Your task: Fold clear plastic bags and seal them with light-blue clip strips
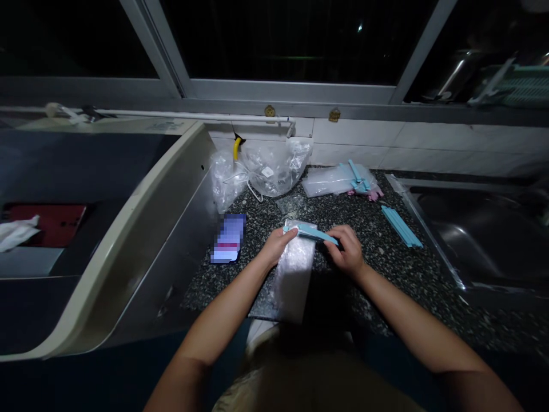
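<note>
A long light-blue plastic strip [316, 232] runs between my two hands, slightly bowed. My left hand [278, 246] is closed, its thumb pressing on the strip's left end. At the other end, the fingers of my right hand [348, 252] pinch the strip. Below the strip hangs a clear, crinkled plastic bag [295, 269] with its top edge at the strip. Whether the strip is clipped onto the bag or only lies against it, I cannot tell. Several similar blue strips [402, 226] lie side by side on the counter to the right.
Clear bags [274, 169] sit against the tiled wall. Flat plastic bags [326, 181] with blue and pink pieces lie at the back. A phone [229, 239] with a lit, blurred screen is on the speckled counter [253, 220]. A metal sink [484, 229] is right, a large appliance [171, 189] left.
</note>
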Demonstrator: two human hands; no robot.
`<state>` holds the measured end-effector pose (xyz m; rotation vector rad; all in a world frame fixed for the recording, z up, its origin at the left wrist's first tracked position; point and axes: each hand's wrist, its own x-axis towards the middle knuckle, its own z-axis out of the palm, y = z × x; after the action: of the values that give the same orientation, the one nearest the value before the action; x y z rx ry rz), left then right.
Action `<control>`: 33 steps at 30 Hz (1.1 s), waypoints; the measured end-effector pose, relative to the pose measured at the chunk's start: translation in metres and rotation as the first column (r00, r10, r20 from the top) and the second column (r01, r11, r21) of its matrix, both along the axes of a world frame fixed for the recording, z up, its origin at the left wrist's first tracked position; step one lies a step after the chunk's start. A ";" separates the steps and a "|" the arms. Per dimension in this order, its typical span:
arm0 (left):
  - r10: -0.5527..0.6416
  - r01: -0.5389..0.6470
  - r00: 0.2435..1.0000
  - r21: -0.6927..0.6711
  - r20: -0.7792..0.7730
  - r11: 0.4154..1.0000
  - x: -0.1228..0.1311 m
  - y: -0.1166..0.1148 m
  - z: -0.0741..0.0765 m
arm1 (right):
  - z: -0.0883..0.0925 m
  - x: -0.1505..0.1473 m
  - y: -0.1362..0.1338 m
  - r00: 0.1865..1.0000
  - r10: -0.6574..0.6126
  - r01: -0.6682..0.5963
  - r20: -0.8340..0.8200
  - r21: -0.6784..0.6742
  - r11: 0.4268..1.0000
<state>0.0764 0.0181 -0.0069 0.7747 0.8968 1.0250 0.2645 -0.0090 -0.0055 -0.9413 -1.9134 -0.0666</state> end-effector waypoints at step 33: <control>0.126 -0.123 0.991 -0.073 0.036 0.990 -0.019 0.011 0.004 | -0.002 0.028 0.012 0.865 -0.114 -0.120 -0.488 -0.422 0.898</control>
<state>0.0573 0.0289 -0.0027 0.6427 0.9512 1.1084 0.2920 0.0025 -0.0078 -1.1205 -1.4525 0.5922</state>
